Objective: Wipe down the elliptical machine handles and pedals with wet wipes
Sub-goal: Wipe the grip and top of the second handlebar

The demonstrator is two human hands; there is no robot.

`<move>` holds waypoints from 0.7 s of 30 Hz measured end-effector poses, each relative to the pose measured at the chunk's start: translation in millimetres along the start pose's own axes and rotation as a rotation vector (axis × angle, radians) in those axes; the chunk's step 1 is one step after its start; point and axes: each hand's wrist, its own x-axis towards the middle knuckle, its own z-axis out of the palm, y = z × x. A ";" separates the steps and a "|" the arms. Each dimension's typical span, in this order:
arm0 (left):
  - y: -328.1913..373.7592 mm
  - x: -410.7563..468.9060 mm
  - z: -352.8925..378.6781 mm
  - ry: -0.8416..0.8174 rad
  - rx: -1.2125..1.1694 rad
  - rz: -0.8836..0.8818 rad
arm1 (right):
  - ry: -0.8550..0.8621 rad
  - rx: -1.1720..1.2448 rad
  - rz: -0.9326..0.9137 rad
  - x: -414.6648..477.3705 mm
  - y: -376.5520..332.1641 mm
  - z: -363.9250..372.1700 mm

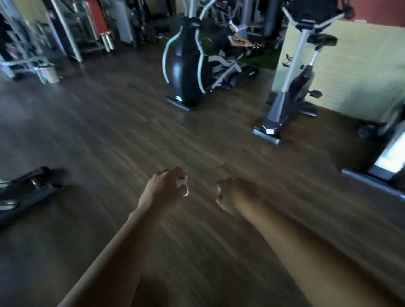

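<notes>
Both bare arms reach forward over the wooden floor. My left hand [166,186] is closed around a small crumpled white wet wipe [182,182], which sticks out between the fingers. My right hand [229,195] is curled into a fist, with nothing visible in it. The black and silver elliptical machine [185,65] stands well ahead, past the middle of the floor, far from both hands. Its curved handles [200,10] rise at the top and its pedals [223,62] lie behind the round housing. The frame is blurred.
An upright exercise bike [295,78] stands right of the elliptical by a pale wall. Another machine's base [390,153] is at the right edge. A black frame [18,194] lies on the floor at the left. Weight machines [70,25] line the back.
</notes>
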 end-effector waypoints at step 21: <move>-222.8 273.8 -182.6 0.457 0.108 -0.481 | 0.014 -0.088 -0.669 426.7 -248.1 -119.0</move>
